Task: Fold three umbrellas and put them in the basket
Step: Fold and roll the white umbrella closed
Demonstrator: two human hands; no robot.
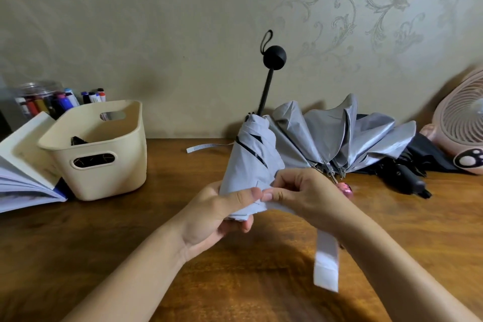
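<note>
Both hands are working the pale grey fabric umbrella (251,157), handle pointing up and far; left hand (222,214) is gripping its bundle, right hand (300,191) is pinching the strap (326,259); cream plastic basket (99,149) is sitting far left on the counter (130,243).

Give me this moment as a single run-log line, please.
left hand grips white umbrella | right hand pulls strap | silver umbrella unfolded on table | basket: dark item inside

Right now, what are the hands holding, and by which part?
The left hand grips the pale umbrella around its folded canopy; the right hand pinches its strap.
</note>
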